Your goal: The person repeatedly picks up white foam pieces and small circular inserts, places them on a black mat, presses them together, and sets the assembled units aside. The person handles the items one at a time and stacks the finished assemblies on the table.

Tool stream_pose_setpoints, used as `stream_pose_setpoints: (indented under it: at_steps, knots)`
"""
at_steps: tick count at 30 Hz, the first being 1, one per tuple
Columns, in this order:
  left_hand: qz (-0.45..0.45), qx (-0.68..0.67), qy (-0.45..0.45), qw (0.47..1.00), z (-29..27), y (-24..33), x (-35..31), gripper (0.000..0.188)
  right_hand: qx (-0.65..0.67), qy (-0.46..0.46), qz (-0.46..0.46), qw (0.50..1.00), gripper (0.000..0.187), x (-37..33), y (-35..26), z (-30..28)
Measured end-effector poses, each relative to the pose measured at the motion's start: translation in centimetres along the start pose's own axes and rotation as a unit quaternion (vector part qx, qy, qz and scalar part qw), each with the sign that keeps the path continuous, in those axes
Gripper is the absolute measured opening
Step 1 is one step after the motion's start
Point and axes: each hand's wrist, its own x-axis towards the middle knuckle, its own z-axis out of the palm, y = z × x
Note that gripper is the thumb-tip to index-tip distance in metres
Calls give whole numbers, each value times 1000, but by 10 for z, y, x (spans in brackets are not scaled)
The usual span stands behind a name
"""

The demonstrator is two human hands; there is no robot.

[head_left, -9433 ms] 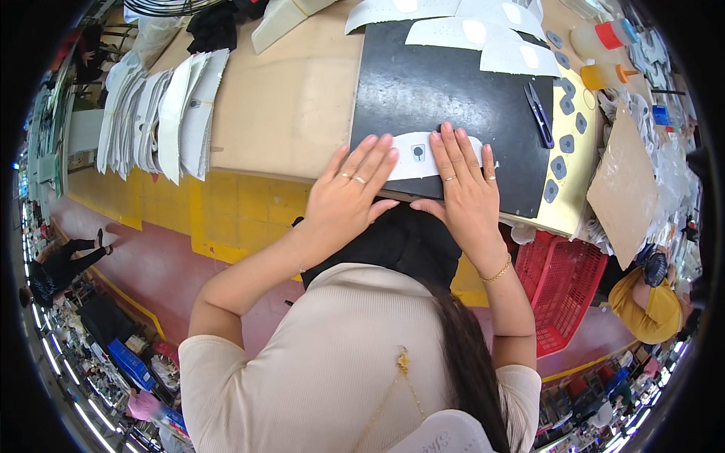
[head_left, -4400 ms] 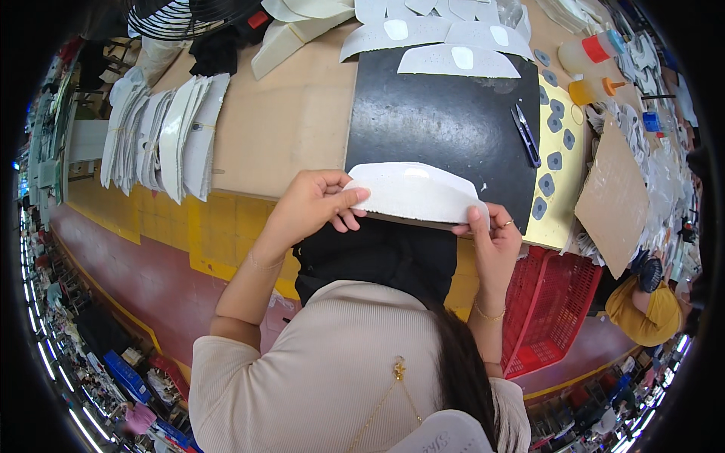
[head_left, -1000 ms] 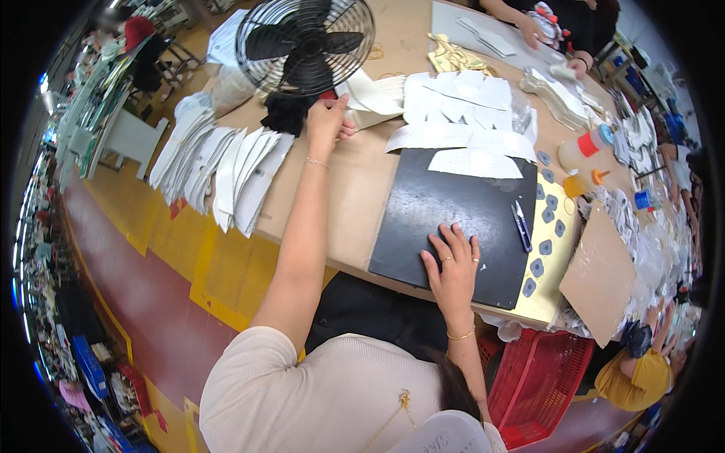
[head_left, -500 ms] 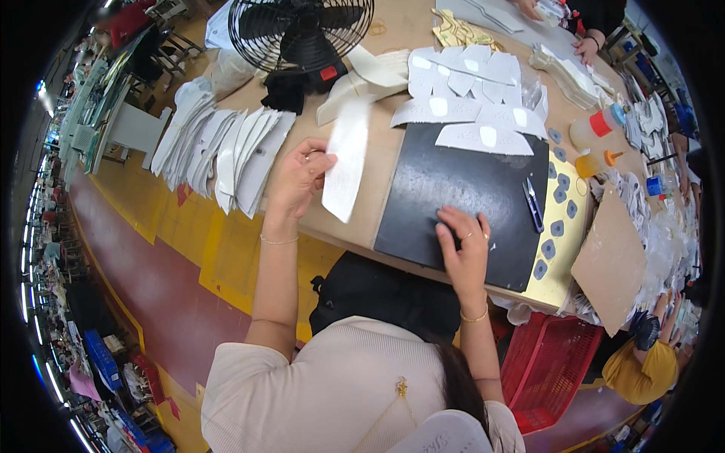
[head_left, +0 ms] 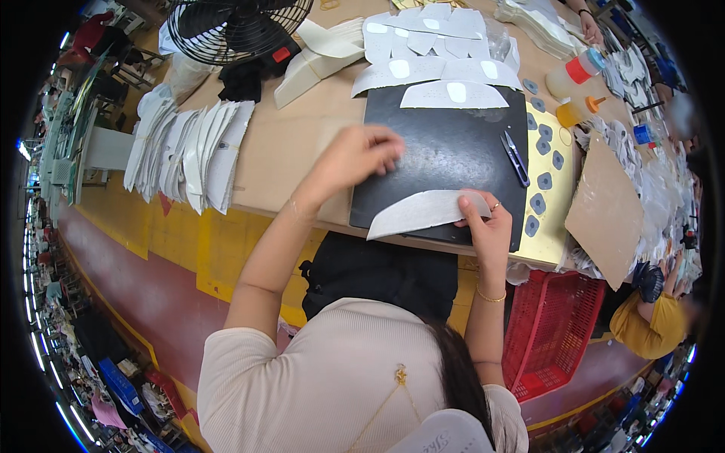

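Observation:
A curved white panel (head_left: 423,212), shaped like a shoe-upper piece, is pinched in my right hand (head_left: 487,219), thumb on top at its right end. It spans the near edge of the black work mat (head_left: 445,166), its left tip near the mat's corner. My left hand (head_left: 361,157) hovers over the mat's left side, fingers curled and blurred, with no visible object in them. On the mat's right side lie small thread snips (head_left: 515,158). Beyond it, several perforated white panels (head_left: 453,94) with bright white patches overlap one another.
Right of the mat, several grey patches (head_left: 544,180) lie on a yellow sheet (head_left: 555,219). A red-banded bottle (head_left: 575,72) and an orange-capped bottle (head_left: 578,112) stand beyond. Stacked white panels (head_left: 192,151) line the left edge; a black fan (head_left: 230,26) stands behind. A red basket (head_left: 551,332) sits below.
The white panel has passed from my left hand to my right and now lies lengthwise over the mat's near edge. My left hand has moved right, over the mat. The view has shifted.

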Motion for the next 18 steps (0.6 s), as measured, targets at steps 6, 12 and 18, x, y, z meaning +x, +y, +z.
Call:
stream_pose_setpoints:
  at_steps: [6, 12, 18]
  knots:
    - [146, 283, 207, 925, -10, -15, 81, 35, -20, 38, -39, 998, 23, -3, 7, 7]
    - [102, 397, 274, 870, 29, -7, 109, 42, -37, 44, -65, 996, 21, -6, 7, 5]
    - [151, 279, 254, 914, 36, 5, 98, 32, -41, 11, -91, 995, 19, -4, 17, 1]
